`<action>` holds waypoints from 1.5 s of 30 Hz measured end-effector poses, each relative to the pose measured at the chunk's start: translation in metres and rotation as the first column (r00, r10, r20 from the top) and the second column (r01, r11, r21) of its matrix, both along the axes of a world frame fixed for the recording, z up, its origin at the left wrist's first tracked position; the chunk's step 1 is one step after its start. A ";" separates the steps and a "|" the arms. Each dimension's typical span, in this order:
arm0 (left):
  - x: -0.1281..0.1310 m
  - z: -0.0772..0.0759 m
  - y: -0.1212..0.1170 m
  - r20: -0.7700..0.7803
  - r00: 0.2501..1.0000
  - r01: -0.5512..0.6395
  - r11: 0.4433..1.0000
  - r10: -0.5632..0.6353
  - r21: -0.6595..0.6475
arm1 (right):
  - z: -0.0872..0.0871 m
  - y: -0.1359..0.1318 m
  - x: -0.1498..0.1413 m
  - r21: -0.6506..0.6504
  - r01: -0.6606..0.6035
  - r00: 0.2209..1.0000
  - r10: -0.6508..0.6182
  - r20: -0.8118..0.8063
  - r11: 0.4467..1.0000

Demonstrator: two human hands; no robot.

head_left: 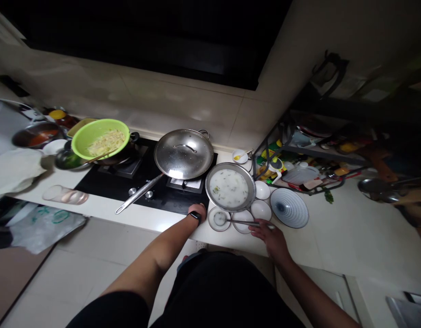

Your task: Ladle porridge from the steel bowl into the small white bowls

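"Looking down, where is our left hand (196, 212)?"

"We see it at the near edge of a steel bowl (229, 187) of white soup with green bits. It touches the rim. We cannot tell if it grips."

"And our right hand (270, 238)?"

"Its fingers are spread, right by the end of a long metal spoon (242, 222). The far end of the spoon sits on a small white plate (219, 218). We cannot tell if the hand holds the handle."

"What lies between our hands?"

"That plate, the spoon and some white bowls (261, 210), all on the white surface (333, 228). A blue striped plate (289, 207) is just past our right hand."

"What do we see farther off?"

"We see a black stove (183, 202) with a pot under a steel lid (183, 154), and a green bowl (100, 139) of thin, pale food."
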State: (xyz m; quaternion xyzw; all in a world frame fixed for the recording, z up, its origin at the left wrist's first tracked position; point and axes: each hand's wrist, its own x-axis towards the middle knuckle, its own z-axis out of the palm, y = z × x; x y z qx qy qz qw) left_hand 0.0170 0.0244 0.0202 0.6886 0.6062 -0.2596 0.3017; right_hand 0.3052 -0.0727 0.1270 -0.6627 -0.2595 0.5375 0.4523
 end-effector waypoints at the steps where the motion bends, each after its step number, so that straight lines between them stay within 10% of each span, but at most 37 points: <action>1: 0.000 0.001 0.000 -0.001 1.000 0.001 1.000 -0.001 -0.005 | 0.002 0.001 0.001 0.001 0.005 1.000 -0.005 -0.011 1.000; 12: -0.001 -0.002 -0.001 0.011 1.000 0.029 1.000 -0.029 0.011 | 0.025 0.047 0.026 0.125 0.090 0.996 -0.088 -0.021 0.988; 19: -0.001 -0.002 -0.001 0.007 1.000 0.002 1.000 -0.003 0.014 | 0.007 0.100 0.014 0.283 -0.093 0.950 0.000 0.314 0.954; 22: -0.001 -0.002 -0.001 0.014 1.000 -0.009 1.000 0.009 0.011 | 0.008 0.106 0.007 0.324 -0.471 0.730 0.155 0.666 0.821; 25: 0.000 -0.002 -0.001 -0.001 1.000 0.004 1.000 -0.004 0.003 | 0.016 0.102 0.003 0.213 -0.817 0.335 0.142 0.931 0.536; 30: 0.001 -0.001 0.000 -0.003 1.000 0.010 1.000 -0.010 0.019 | 0.017 0.094 0.000 -0.090 -0.952 -0.067 0.087 0.994 0.294; 33: 0.000 -0.001 0.000 0.003 1.000 0.001 1.000 -0.001 0.009 | 0.020 0.085 -0.002 -0.033 -0.943 0.024 0.164 0.986 0.331; 39: 0.000 -0.003 0.000 0.015 1.000 0.023 1.000 -0.023 0.013 | 0.050 0.033 -0.003 0.182 -0.729 0.504 0.336 0.795 0.660; 45: 0.000 -0.005 0.000 -0.001 1.000 0.030 1.000 -0.030 -0.010 | 0.037 -0.007 -0.006 0.184 -0.689 0.646 0.480 0.594 0.701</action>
